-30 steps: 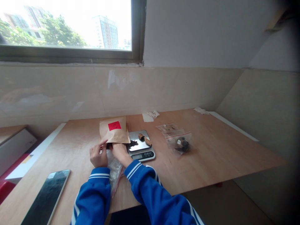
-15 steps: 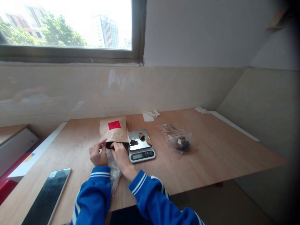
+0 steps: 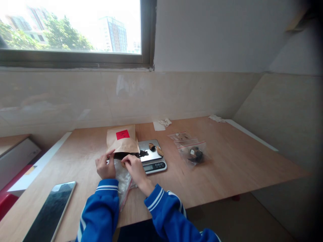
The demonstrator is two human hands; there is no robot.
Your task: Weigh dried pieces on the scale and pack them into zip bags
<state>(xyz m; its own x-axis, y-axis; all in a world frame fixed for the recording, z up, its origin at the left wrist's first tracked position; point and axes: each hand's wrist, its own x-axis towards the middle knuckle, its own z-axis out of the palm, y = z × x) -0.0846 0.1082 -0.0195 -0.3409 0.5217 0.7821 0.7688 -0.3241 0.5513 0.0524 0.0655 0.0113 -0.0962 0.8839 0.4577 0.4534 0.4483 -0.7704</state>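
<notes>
A brown paper bag (image 3: 126, 144) with a red label lies on its side, its dark mouth towards me. My left hand (image 3: 105, 166) is closed on the near left edge of the opening. Just outside the mouth, my right hand (image 3: 135, 168) pinches a small brown piece (image 3: 123, 164), mostly hidden by the fingers. A digital kitchen scale (image 3: 158, 167) stands close to the right of the bag. On its metal plate are dark flakes (image 3: 144, 153), a curled brown piece (image 3: 151, 147) and a tan piece (image 3: 159, 151). Below my hands lies a clear zip bag (image 3: 122, 179).
Two zip bags lie right of the scale: one with tan bits (image 3: 179, 135), one with a dark lump (image 3: 196, 154). A phone (image 3: 50, 210) rests at the left front. Crumpled tissue (image 3: 165, 123) and paper lie near the wall. The wooden table (image 3: 227, 161) ends in front of me.
My right hand has drawn back out of the bag's mouth, towards me and slightly right, with a small brown piece now showing in its fingers. My left hand has stayed on the bag.
</notes>
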